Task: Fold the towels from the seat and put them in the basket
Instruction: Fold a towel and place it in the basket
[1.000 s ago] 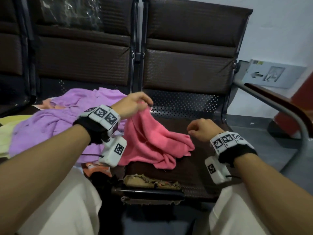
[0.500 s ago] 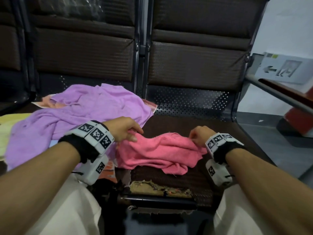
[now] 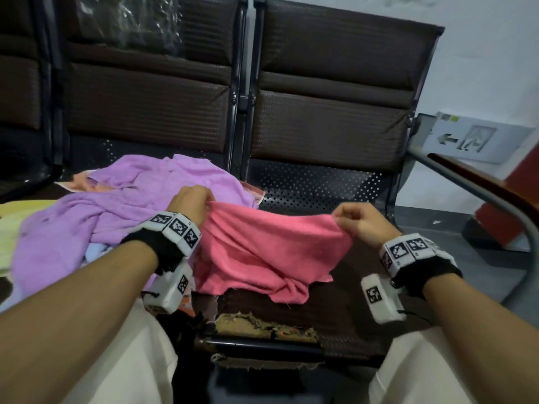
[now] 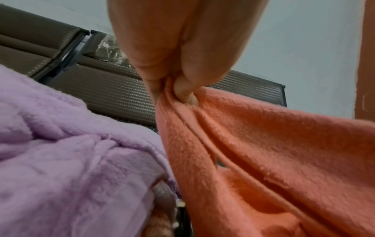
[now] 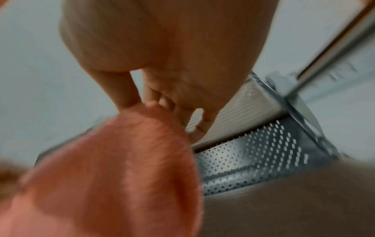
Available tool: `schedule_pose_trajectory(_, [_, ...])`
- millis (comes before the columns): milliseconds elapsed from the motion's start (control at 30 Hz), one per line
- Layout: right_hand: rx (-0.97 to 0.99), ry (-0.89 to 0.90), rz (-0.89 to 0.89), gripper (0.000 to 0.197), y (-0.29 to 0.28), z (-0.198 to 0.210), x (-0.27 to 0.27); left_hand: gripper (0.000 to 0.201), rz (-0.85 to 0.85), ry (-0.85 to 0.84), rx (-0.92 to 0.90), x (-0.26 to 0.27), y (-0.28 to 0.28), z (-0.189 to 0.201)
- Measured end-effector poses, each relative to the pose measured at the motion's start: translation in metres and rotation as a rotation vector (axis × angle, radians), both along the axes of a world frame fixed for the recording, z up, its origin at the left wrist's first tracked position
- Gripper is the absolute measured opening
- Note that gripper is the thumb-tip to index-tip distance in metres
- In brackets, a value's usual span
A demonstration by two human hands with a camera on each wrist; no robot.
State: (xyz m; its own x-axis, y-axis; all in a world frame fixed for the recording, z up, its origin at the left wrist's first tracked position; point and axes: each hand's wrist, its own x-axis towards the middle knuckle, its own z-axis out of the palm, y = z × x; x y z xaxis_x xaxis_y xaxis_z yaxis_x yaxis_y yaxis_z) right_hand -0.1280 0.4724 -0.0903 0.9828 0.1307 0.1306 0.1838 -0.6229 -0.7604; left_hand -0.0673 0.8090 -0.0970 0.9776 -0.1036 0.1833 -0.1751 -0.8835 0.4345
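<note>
A pink towel hangs stretched between both hands above the brown seat; its lower edge still lies crumpled on the seat. My left hand pinches its left top corner, and in the left wrist view the hand grips the bunched pink towel. My right hand pinches the right top corner; the right wrist view is blurred but shows that hand on the pink towel. A purple towel lies heaped on the neighbouring seat to the left. No basket is in view.
Yellow cloth lies at the far left beside the purple heap, with a light blue piece under it. The seat's front edge is torn, with frayed padding. A metal armrest runs along the right. Dark seat backs stand behind.
Both hands have lifted and drawn apart, so the pink towel went from a crumpled heap on the seat to a sheet stretched between them.
</note>
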Motion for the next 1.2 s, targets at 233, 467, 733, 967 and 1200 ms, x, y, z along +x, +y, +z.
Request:
schedule_pose_trajectory(233, [-0.936,0.183,0.168,0.012,-0.001,0.007,-0.036,0.034,0.056,-0.17,-0.036,-0.02,0.008,0.018])
schedule_pose_trajectory(467, [-0.897,0.014,-0.291,0.061,-0.011,0.014,-0.04,0.037,0.068,-0.154,-0.009,-0.03,0.004,0.019])
schedule_pose_trajectory(733, [-0.836,-0.309,-0.256,0.009,-0.004,0.021,-0.038,0.033,0.093,-0.116,0.033,-0.021,0.008,0.012])
schedule_pose_trajectory(967, [-0.523,-0.151,-0.333,0.029,-0.014,0.005,-0.024,0.026,0.122,-0.081,-0.025,-0.013,0.021,0.001])
schedule_pose_trajectory(1200, [0.072,-0.178,-0.473,0.02,-0.004,0.002,-0.007,0.02,0.082,-0.05,-0.006,-0.017,0.003,0.006])
